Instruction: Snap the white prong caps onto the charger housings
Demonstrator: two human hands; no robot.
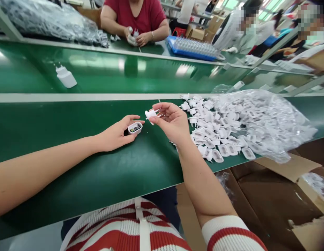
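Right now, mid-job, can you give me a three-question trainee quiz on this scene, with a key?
1. What does the left hand hold: A, a cardboard box; B, an open white housing; C, a blue tray?
2. True or false: the right hand pinches a white plug piece.
3. Fill in: the loose white pieces next to the clear plastic bag lie to the person's ____.

Key: 1, B; 2, true; 3, right.

The ribbed knit top [163,240] is striped red and white.
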